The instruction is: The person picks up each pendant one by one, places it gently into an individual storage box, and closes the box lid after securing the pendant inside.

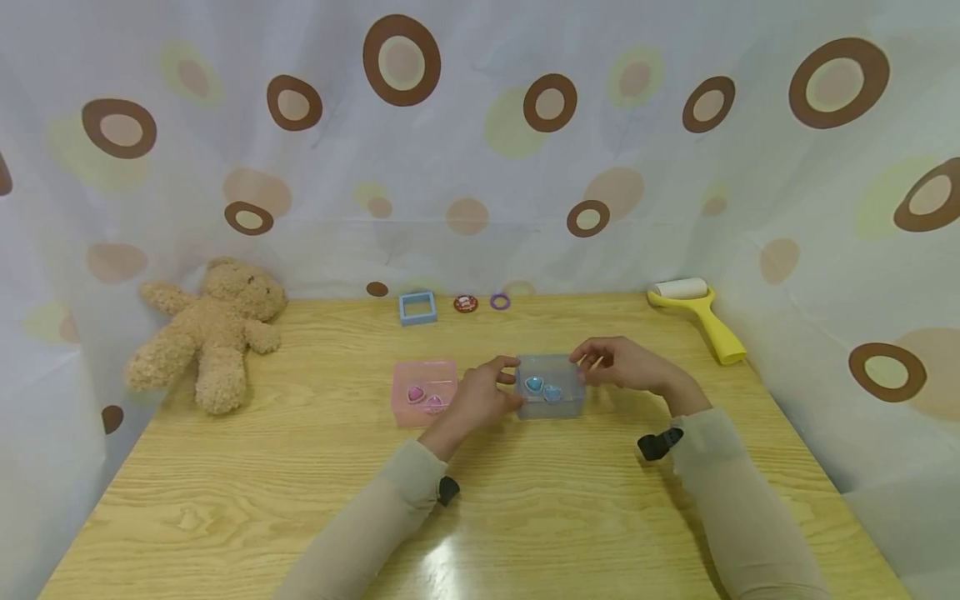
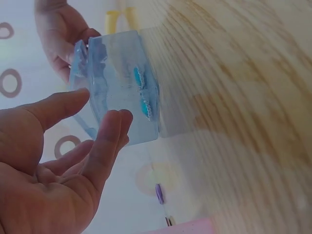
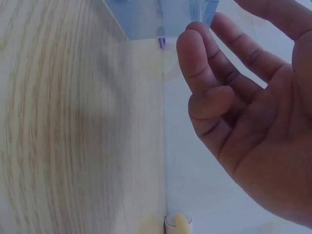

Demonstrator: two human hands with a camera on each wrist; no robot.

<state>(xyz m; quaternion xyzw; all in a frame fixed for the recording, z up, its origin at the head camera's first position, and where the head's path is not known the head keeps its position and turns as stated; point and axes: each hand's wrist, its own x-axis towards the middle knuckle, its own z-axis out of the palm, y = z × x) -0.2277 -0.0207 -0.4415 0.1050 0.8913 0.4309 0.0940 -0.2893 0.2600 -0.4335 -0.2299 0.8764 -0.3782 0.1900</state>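
A clear blue box [image 1: 551, 408] holds two blue heart-shaped gems [image 1: 534, 384] on its floor. A clear blue lid-like piece [image 2: 78, 85] lies along its top in the left wrist view. My left hand [image 1: 483, 393] is at the box's left end, thumb and fingers fairly straight and spread apart near the rim. At the opposite end my right hand [image 1: 618, 364] has its bent fingertips by the upper right corner; whether they pinch the lid-like piece is unclear. Left of the box, a clear pink box [image 1: 405, 417] with pink heart gems [image 1: 416, 394] is partly hidden by my left hand.
A teddy bear [image 1: 217, 325] lies at the left. Along the back are a blue square frame [image 1: 417, 319], a red round badge [image 1: 466, 303] and a purple ring [image 1: 500, 308]. A yellow-handled lint roller [image 1: 712, 325] lies back right, near the patterned curtain [image 1: 465, 167].
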